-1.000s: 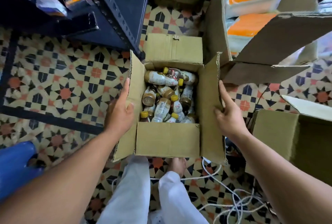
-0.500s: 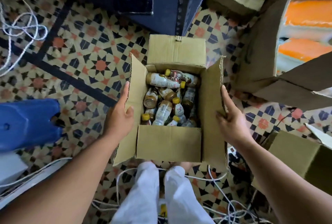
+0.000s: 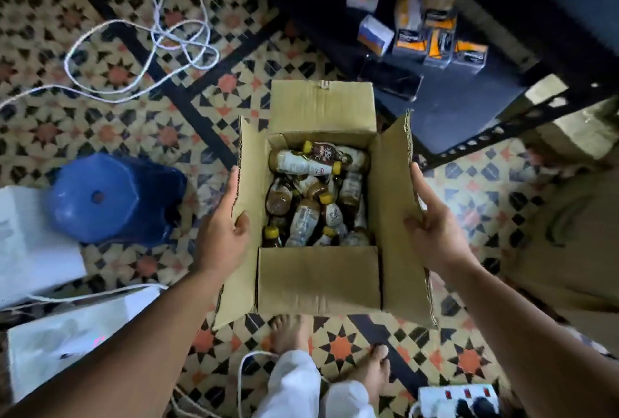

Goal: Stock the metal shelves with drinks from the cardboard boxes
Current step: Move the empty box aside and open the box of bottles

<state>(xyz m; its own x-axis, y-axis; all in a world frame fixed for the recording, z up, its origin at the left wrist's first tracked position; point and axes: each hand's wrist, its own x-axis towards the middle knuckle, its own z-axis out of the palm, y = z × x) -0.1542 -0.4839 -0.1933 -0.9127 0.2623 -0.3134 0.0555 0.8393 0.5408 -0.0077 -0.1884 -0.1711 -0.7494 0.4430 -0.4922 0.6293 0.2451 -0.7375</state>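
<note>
An open cardboard box [image 3: 318, 280] hangs above the patterned floor, carried between both hands. Inside lie several drink bottles [image 3: 303, 163] with yellow caps and brown or clear contents, jumbled on their sides and upright. My left hand [image 3: 222, 230] grips the box's left flap, thumb inside the flap and fingers outside. My right hand [image 3: 432, 226] grips the right flap the same way. The dark metal shelf [image 3: 462, 109] lies at the upper right, its low board holding small orange and white cartons [image 3: 432, 42] and a black phone-like slab [image 3: 390, 80].
A blue plastic stool [image 3: 114, 198] stands left of the box, with white boxes [image 3: 37, 250] beside it. White cords [image 3: 160, 39] loop over the floor at upper left. A power strip [image 3: 459, 401] lies near my bare feet. More cardboard boxes [image 3: 562, 250] stand at the right.
The box stays gripped in both hands while the view swings left. The shelf has shifted to the upper right, the stool has come nearer, and the orange-filled box has left the view.
</note>
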